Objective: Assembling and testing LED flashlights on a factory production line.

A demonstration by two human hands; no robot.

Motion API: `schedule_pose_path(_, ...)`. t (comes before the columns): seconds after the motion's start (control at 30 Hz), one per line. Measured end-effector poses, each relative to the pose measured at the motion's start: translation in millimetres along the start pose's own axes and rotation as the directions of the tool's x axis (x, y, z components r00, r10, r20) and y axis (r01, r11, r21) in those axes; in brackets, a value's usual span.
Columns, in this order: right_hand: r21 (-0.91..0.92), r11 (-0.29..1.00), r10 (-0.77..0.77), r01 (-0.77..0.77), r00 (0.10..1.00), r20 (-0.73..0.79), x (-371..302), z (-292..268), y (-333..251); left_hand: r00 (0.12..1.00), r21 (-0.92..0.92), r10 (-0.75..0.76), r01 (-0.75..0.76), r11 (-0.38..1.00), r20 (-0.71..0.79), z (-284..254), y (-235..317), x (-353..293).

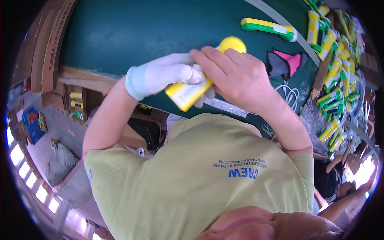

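Observation:
A yellow flashlight point(188, 95) with a white panel on its side is held slantwise over the green table, close to my chest. Its round yellow head point(233, 45) points away from me and to the right. My left hand point(172, 74), in a white glove with a light blue cuff, is closed around the body. Bare, my right hand point(239, 76) wraps over the part near the head, hiding the middle of the flashlight. Beyond my right hand, a yellow and green flashlight point(269, 29) lies on the table.
Many yellow and green flashlights point(334, 72) are heaped along the right side. A pink and grey cloth item point(289, 64) and a white cable point(289, 95) lie right of my hands. Cardboard point(50, 48) stands at the left edge. Another person point(332, 180) is at the lower right.

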State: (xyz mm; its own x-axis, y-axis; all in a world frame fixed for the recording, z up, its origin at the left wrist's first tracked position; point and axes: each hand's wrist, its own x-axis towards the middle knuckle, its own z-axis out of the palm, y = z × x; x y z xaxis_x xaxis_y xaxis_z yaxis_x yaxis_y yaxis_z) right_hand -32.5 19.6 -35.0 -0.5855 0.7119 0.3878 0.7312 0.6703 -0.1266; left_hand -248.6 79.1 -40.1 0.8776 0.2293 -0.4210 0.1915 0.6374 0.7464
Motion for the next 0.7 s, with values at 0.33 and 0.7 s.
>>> schedule_pose_path(0.33,0.799,0.507,0.498,-0.322,0.867,0.034,35,-28,11,0.744,0.57,0.656,-0.488,0.661,-0.124,9,2,56)
schedule_pose_path(0.7,0.35,0.67,0.691,-0.655,0.722,0.027,52,42,72,0.644,0.578,0.562,-0.22,0.786,-0.519,-68,-10,53)
